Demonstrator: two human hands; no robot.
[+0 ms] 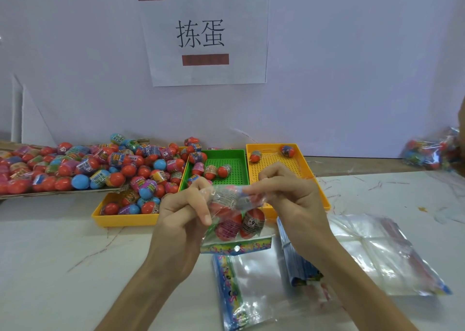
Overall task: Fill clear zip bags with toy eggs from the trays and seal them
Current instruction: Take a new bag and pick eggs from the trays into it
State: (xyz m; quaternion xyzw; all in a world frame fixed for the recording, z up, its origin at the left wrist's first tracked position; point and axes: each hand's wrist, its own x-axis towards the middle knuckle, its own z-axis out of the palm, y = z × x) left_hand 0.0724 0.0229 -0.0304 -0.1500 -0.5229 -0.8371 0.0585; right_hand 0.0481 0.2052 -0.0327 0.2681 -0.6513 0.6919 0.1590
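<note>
Sealing looks underway: left hand point(181, 212) and right hand point(289, 197) fingers point(205, 213) pinch one egg-filled zip bag point(234, 226). Many toy eggs point(100, 169) and empty bags point(254, 280) remain.

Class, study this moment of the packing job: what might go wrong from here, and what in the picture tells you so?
1. The left hand and right hand pinch the bag by its top edge while eggs bulge close beneath, so the zip may not close fully.
2. The bag seems to hang from that edge; through any gap an egg might fall out.
3. The egg heap spills over the yellow tray; a nudge may send some rolling.
</note>
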